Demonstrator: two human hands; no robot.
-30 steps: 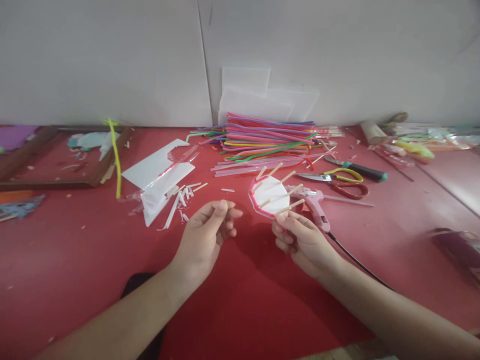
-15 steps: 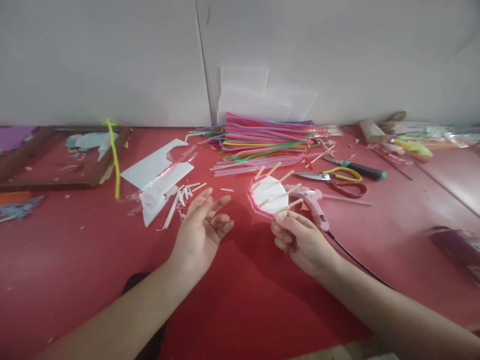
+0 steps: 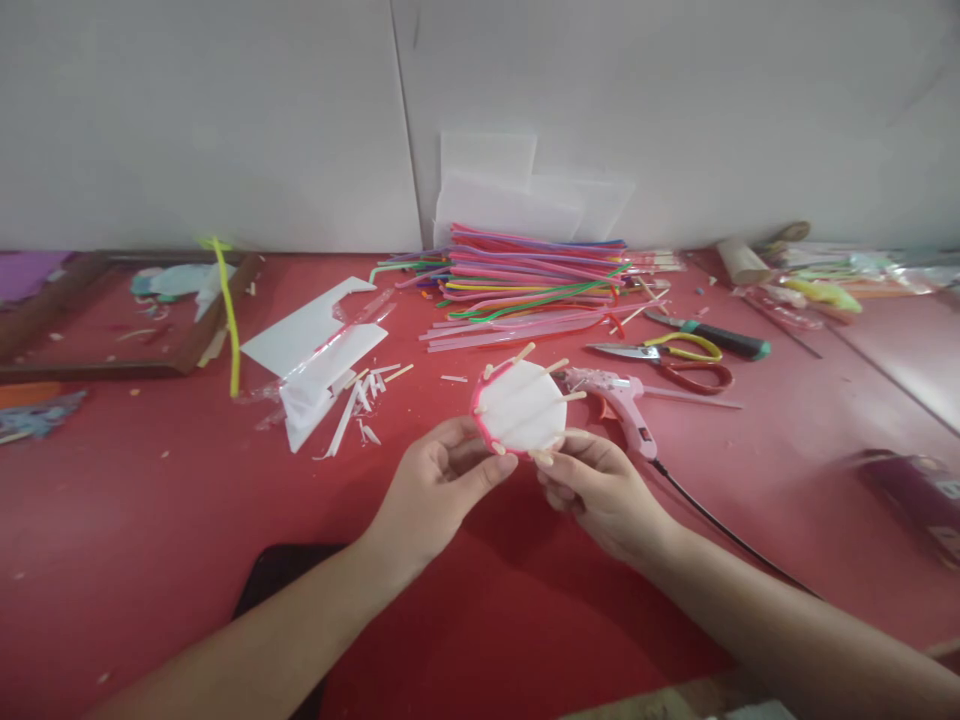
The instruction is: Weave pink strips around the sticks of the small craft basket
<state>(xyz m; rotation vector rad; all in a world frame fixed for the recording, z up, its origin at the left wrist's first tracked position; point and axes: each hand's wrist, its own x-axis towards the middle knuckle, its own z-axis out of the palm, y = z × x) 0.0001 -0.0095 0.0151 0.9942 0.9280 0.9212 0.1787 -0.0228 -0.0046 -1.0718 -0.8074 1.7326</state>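
Note:
Both my hands hold a small white disc (image 3: pixel 523 410) edged in pink, with several short wooden sticks poking out around its rim. My left hand (image 3: pixel 439 490) pinches the disc's lower left edge between thumb and fingers. My right hand (image 3: pixel 600 490) grips its lower right edge, fingers curled. The disc is lifted just above the red table (image 3: pixel 150 520), in front of a pink glue gun (image 3: pixel 622 405) whose black cord runs off to the right.
A pile of coloured straws (image 3: pixel 532 280) lies at the back centre. Scissors (image 3: pixel 667 360) and a green-handled tool (image 3: pixel 720 338) lie to the right. White paper scraps (image 3: pixel 322 365) and cut bits sit left of centre. A wooden frame (image 3: pixel 112 330) is at far left.
My left hand was apart from the disc, first closed, then open. It has now moved right and taken hold of the disc's left edge. The disc has shifted left and tilted flatter.

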